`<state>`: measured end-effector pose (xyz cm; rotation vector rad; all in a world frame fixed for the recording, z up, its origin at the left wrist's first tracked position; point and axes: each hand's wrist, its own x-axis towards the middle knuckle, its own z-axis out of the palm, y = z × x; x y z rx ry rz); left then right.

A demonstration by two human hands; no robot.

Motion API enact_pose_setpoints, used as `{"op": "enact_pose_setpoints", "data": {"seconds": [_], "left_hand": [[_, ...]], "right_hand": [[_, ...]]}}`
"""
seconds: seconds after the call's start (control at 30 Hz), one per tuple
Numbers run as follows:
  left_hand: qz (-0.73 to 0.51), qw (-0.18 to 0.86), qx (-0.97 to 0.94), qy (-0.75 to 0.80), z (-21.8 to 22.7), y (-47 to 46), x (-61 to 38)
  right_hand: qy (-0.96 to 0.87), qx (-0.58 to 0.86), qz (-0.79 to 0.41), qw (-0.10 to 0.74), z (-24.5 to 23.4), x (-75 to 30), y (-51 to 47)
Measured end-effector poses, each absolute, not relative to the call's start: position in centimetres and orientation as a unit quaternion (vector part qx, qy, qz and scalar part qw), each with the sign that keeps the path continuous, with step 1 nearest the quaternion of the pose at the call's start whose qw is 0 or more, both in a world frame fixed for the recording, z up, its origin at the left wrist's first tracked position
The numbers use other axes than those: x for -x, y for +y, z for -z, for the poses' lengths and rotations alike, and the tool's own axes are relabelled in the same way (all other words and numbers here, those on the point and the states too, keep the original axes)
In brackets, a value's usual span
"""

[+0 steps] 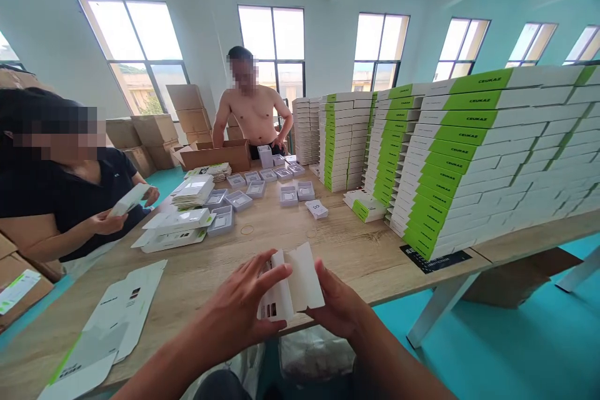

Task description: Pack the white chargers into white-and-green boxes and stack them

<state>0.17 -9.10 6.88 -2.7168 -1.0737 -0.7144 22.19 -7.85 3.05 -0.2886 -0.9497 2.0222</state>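
A small white carton [305,281], partly folded with a flap standing up, is between my hands just above the front edge of the table. My left hand [234,303] grips its left side, with the thumb across the top and the fingers around it. On the other side, my right hand [341,301] holds the right edge of the carton. Dark printing shows on the carton's lower left. Flat, unfolded cartons [115,319] with green ends lie on the table to the left of my hands.
Tall stacks of white and green boxes [450,156] line the right side. White plastic trays [221,221], folded leaflets [317,209] and piled cartons [192,192] lie farther back. One person sits at left holding a box [129,199]; another stands behind an open cardboard box [218,156].
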Motion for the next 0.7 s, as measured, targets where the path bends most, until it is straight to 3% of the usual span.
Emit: {"op": "enact_pose_setpoints", "data": {"seconds": [0.17,0.3,0.37,0.47,0.53,0.7], "left_hand": [[0.252,0.079,0.912,-0.315,-6.8,-9.0,-0.4],[0.238,0.085,0.911,-0.326,-7.0,-9.4,-1.4],[0.223,0.09,0.908,-0.342,-7.0,-9.6,-2.0],[0.251,0.103,0.901,-0.337,-6.5,-9.6,-2.2],[0.291,0.065,0.898,-0.323,-6.4,-9.6,-1.7],[0.269,-0.162,0.887,-0.338,-8.2,-9.8,-0.1]], "right_hand": [[-0.385,0.112,-0.819,0.411,-3.7,-21.5,-7.9],[-0.405,0.195,-0.782,0.431,-3.8,-20.6,-7.5],[-0.465,0.27,-0.723,0.433,-3.8,-20.5,-7.3],[-0.635,0.38,-0.522,0.424,-4.6,-21.1,-7.4],[-0.716,0.401,-0.41,0.398,-5.4,-21.7,-7.7],[-0.791,0.374,-0.353,0.331,-7.4,-22.5,-8.8]]}}
